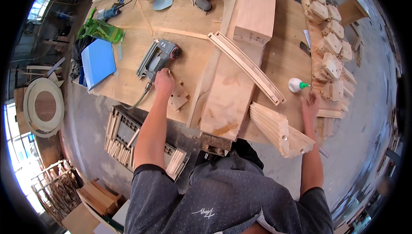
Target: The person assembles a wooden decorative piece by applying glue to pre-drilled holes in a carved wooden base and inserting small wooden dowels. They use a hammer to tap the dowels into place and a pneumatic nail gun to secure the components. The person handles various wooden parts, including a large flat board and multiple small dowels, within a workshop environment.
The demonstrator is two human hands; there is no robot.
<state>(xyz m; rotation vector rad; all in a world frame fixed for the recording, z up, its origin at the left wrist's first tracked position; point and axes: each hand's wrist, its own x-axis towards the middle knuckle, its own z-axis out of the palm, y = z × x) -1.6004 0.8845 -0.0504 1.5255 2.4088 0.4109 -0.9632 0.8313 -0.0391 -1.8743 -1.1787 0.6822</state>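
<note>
My left hand (pixel 164 81) is closed around the lower end of the handle of a grey and black pneumatic nail gun (pixel 159 58), which lies on the workbench with its air hose attached. Beside that hand is a small pale wooden block with holes (pixel 178 96). My right hand (pixel 309 106) is at the bench's right side, empty as far as I see, fingers bent and apart. Just above its fingertips lies a white glue bottle (pixel 295 85) with a green nozzle. Two slim curved wood strips (pixel 246 68) rest across a thick board (pixel 226 101) in the middle.
Fanned wooden pieces (pixel 274 129) stand near my right forearm. Several shaped wood blocks (pixel 330 44) line the right edge. A large beam (pixel 255 8) lies at the far middle. Left are a green spray bottle (pixel 101 31) and blue sheet (pixel 98 62); below, a crate of sticks (pixel 124 135).
</note>
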